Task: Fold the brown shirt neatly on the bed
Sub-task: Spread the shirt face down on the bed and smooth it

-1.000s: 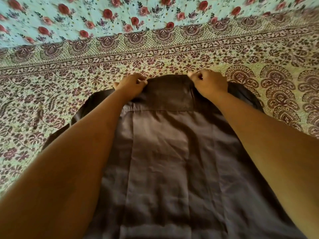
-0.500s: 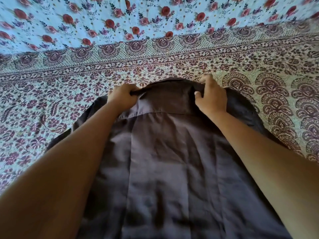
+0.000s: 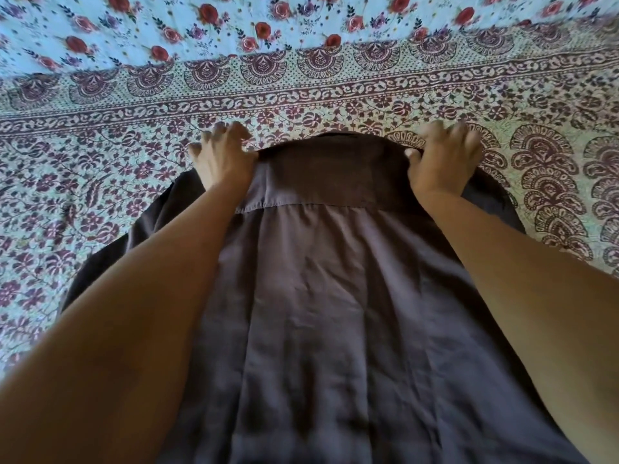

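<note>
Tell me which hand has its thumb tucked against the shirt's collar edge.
The right hand: its thumb presses the brown shirt at the collar edge. The left hand has splayed fingers on the bedsheet.

**Shirt flat on bed, hands at both collar ends**

brown shirt [image 3: 335,296] lies back-up on the printed bedsheet [image 3: 100,182], collar [image 3: 335,169] at its far end. Yoke seam runs across just below the collar. Left hand [image 3: 222,159] sits at the collar's left end, fingers spread and loose, palm down, partly over the sheet. Right hand [image 3: 442,159] is at the collar's right end, thumb at the collar edge, fingers blurred; grip can't be confirmed. Both forearms run along the shirt's sides. Shirt body has light creases. Floral blue cloth [image 3: 301,21] lies beyond the collar.
</note>
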Demonstrator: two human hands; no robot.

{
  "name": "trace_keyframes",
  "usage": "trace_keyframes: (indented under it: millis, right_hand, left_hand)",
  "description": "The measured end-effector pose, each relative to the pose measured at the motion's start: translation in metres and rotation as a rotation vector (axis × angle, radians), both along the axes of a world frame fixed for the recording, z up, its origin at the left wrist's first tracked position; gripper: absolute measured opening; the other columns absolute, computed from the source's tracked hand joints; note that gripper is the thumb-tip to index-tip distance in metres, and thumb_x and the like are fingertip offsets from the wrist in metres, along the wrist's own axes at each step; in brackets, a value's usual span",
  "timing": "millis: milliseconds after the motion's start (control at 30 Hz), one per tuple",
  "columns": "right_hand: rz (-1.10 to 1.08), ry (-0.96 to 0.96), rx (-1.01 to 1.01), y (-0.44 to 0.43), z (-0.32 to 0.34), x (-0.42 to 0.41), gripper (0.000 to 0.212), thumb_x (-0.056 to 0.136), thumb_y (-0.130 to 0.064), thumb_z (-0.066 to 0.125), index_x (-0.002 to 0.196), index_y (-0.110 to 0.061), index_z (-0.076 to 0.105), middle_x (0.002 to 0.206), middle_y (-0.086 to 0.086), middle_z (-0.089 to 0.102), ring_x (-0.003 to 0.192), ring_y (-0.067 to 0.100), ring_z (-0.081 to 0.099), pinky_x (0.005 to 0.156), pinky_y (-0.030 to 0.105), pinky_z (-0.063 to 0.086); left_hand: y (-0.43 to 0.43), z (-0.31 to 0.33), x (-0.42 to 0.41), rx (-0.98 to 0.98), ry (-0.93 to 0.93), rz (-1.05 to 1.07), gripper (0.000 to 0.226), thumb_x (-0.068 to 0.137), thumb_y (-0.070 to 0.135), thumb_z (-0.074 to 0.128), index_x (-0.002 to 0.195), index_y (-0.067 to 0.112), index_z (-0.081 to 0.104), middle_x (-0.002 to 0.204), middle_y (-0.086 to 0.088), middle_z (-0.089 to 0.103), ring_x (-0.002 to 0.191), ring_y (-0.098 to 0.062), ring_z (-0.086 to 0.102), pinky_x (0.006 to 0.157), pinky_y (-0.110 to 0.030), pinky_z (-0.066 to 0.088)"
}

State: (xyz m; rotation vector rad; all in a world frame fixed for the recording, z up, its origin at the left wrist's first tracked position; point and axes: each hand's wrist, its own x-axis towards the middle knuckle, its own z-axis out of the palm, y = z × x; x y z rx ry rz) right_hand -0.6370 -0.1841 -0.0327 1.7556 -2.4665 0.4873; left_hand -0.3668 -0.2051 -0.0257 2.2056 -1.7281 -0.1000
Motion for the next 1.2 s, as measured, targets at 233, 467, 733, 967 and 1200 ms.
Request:
trace_keyframes:
  millis: [233, 467, 733, 967, 1200]
  right_hand:
    - [0.511, -0.112, 0.045, 0.052, -0.035, -0.009, 0.055, 0.091, -0.038, 0.027, 0.137, -0.01, 0.039, 0.145, 0.014, 0.038, 0.134, 0.029, 0.034, 0.108, 0.043, 0.026]
    - [0.24, -0.006, 0.37, 0.049, -0.037, -0.035, 0.066, 0.093, -0.059, 0.022, 0.148, -0.023, 0.012, 0.157, 0.009, 0.003, 0.144, 0.027, 0.003, 0.116, 0.04, 0.002]
    - [0.25, 0.109, 0.214, 0.084, -0.02, -0.016, 0.073, 0.089, -0.053, 0.012, 0.146, -0.007, 0.017, 0.154, 0.018, 0.012, 0.143, 0.03, 0.009, 0.115, 0.045, 0.004]
    - [0.527, 0.082, 0.286, 0.162, -0.035, 0.003, 0.066, 0.091, -0.052, 0.016, 0.146, -0.016, 0.023, 0.154, 0.01, 0.02, 0.141, 0.026, 0.021, 0.113, 0.041, 0.012]
    - [0.153, 0.048, 0.36, 0.185, -0.028, -0.048, 0.083, 0.082, -0.06, 0.006, 0.146, -0.009, 0.021, 0.153, 0.02, 0.015, 0.142, 0.032, 0.015, 0.115, 0.045, 0.008]
  left_hand:
    - [0.061, -0.027, 0.007, -0.022, 0.025, -0.323, 0.04, 0.096, 0.036, 0.036, 0.134, 0.026, 0.046, 0.142, -0.004, 0.046, 0.133, -0.022, 0.038, 0.108, -0.039, 0.021]
    - [0.055, -0.035, 0.047, 0.353, -0.078, -0.089, 0.053, 0.095, 0.055, 0.02, 0.146, 0.04, 0.012, 0.159, 0.006, 0.006, 0.146, -0.018, 0.002, 0.117, -0.047, -0.001]
    - [0.079, -0.019, 0.045, 0.262, -0.069, 0.029, 0.056, 0.097, 0.045, 0.026, 0.149, 0.03, 0.008, 0.159, -0.002, -0.003, 0.146, -0.021, -0.005, 0.115, -0.051, -0.005]
    - [0.162, -0.035, -0.003, 0.285, -0.108, -0.373, 0.055, 0.093, 0.055, 0.014, 0.146, 0.04, 0.012, 0.158, 0.004, 0.007, 0.146, -0.017, 0.005, 0.117, -0.044, 0.002]
    - [0.178, -0.027, 0.064, 0.389, -0.147, -0.047, 0.056, 0.098, 0.048, 0.022, 0.149, 0.03, 0.01, 0.159, 0.001, 0.002, 0.146, -0.018, 0.0, 0.117, -0.047, -0.003]
